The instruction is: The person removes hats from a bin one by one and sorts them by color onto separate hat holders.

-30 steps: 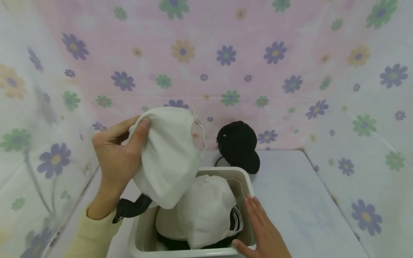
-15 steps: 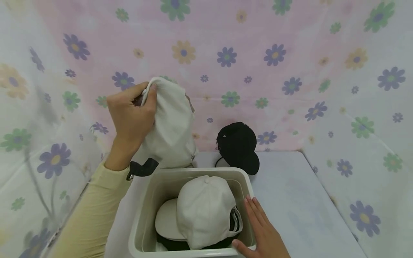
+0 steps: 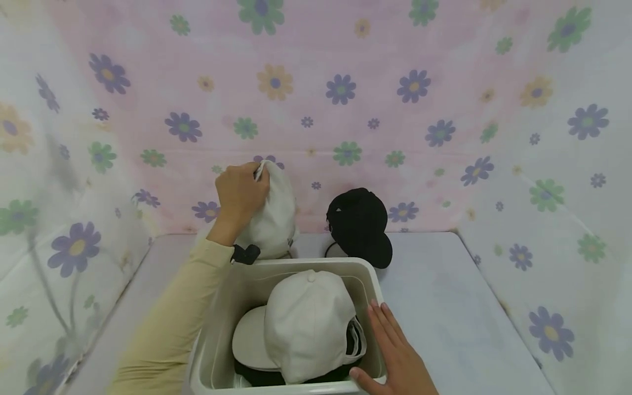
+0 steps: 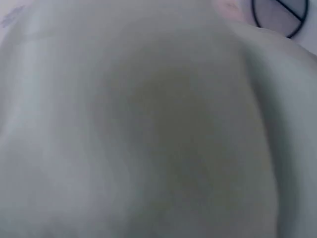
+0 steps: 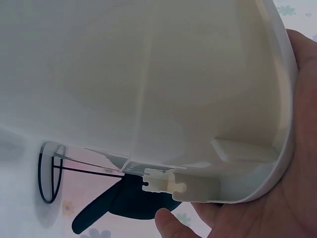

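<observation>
My left hand [image 3: 242,189] pinches the edge of a white baseball cap [image 3: 274,219] behind the bin's back left edge. Up close, this cap [image 4: 148,129] fills most of the left wrist view, blurred. Straight fingers of my right hand [image 3: 397,351] rest along the right side of a cream plastic bin [image 3: 301,262], its thumb by the front corner. In the right wrist view the palm lies against the bin's rim [image 5: 290,99]. Inside the bin, another white cap [image 3: 308,323] lies over something black [image 3: 259,376], mostly hidden.
A black cap [image 3: 357,225] hangs on a thin black wire stand [image 3: 332,249] behind the bin, near the back wall. The white tabletop [image 3: 459,318] extends to the right. Flower-print cloth walls [image 3: 375,148] enclose the back and both sides.
My left hand first rose and moved back from above the bin with the white cap, then lowered it behind the bin and shifted right. My right hand has stayed on the bin.
</observation>
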Demonstrator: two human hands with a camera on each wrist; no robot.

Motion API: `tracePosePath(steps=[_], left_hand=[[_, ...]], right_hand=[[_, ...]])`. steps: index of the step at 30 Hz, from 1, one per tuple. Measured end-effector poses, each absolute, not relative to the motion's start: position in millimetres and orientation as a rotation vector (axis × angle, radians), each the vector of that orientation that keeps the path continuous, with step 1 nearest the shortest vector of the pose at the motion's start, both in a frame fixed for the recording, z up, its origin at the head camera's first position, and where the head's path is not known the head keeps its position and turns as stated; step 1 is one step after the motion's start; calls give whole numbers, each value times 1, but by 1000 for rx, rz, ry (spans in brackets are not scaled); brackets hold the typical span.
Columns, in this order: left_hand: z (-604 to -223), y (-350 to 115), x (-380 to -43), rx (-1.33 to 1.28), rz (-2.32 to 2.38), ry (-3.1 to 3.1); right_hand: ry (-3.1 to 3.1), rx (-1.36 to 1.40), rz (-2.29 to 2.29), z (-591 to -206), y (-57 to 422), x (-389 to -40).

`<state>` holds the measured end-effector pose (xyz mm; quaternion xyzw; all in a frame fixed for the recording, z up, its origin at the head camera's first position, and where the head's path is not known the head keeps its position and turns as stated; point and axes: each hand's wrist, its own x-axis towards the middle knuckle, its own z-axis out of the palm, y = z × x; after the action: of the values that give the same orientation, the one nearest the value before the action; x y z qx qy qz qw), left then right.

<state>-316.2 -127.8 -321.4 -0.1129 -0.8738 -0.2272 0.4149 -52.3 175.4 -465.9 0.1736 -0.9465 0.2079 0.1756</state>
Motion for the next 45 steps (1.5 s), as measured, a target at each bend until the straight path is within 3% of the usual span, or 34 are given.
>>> tracePosePath(steps=[11,21,33,45], left_hand=[[-368,-129,-318,-327,-572,-2327],[-376,-149,-316,-388,-1070,-2589],[-375,-172,-318,-680,-990,-2873],[-369,-182,-304,-656,-928,-2993]], right_hand=[[-2625,540,579,-471,175,-53],[-2639,514,604,-473,177,-53],[-2650,506,613,-472,178,-53],[-2661,487,651,-470,177,-51]])
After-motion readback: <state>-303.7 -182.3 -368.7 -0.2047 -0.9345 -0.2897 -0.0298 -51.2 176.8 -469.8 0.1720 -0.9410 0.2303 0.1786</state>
